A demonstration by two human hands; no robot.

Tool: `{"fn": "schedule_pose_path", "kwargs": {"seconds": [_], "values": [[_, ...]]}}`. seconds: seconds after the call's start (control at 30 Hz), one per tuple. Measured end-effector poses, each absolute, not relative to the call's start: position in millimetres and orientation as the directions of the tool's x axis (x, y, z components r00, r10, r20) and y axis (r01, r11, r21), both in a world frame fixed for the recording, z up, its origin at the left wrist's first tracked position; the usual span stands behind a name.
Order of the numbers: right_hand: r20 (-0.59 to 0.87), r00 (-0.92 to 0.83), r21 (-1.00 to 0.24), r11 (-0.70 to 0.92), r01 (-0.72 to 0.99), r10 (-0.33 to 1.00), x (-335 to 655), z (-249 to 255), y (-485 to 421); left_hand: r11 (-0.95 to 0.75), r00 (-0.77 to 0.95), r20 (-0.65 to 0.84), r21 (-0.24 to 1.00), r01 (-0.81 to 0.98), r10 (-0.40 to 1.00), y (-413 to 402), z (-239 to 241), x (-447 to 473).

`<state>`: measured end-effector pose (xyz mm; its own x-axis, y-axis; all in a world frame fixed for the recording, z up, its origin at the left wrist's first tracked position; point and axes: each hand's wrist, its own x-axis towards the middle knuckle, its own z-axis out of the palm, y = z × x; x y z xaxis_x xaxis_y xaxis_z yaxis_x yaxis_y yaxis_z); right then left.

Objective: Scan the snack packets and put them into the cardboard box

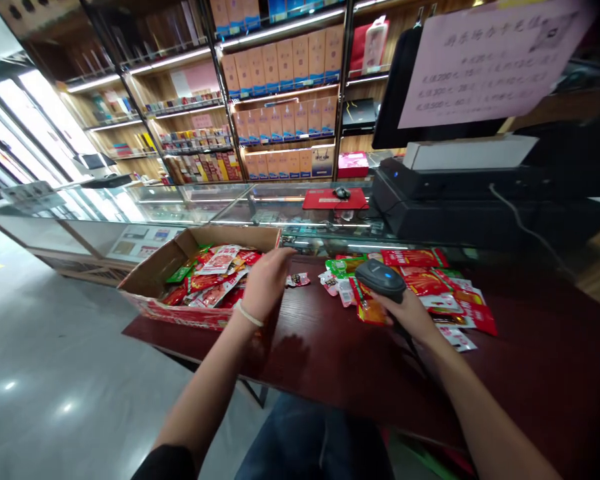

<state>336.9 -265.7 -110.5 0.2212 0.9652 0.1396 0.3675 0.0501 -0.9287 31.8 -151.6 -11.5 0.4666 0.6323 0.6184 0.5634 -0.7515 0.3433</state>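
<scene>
My right hand [411, 312] is wrapped round the handle of a black barcode scanner [380, 279], which shows a small blue light on top. Red, white and green snack packets [425, 281] lie in a loose pile on the dark red table beneath and beyond the scanner. My left hand [267, 285], with a pale band at the wrist, hovers by the right wall of an open cardboard box [147, 283]. Its fingers are mostly turned away from view. Several snack packets [220, 260] fill the box. A small pink packet [299, 280] lies just right of the left hand.
Behind the dark red table [330, 353] runs a glass display counter [280, 207], with a red mouse pad [313, 199] and a black mouse [341, 193]. A monitor bearing a pink handwritten sheet [480, 67] stands at the right. Shelves of boxes [290, 60] line the wall.
</scene>
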Motion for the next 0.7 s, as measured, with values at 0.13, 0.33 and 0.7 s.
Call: {"fn": "schedule_pose_path", "kwargs": {"seconds": [0.13, 0.33, 0.7], "values": [[0.124, 0.261, -0.966, 0.056, 0.253, 0.957, 336, -108, -267, -0.758, 0.594, 0.471, 0.385, 0.527, 0.652, -148, -71, 96], [0.087, 0.296, -0.987, 0.041, 0.158, 0.951, 336, -107, -268, -0.428, 0.373, 0.237, 0.255, 0.867, 0.897, -112, -152, 130], [0.129, 0.304, -0.977, 0.070, 0.199, 0.944, 333, -100, -272, -0.513, 0.412, 0.306, 0.496, 0.701, 0.858, -114, -147, 119]]}}
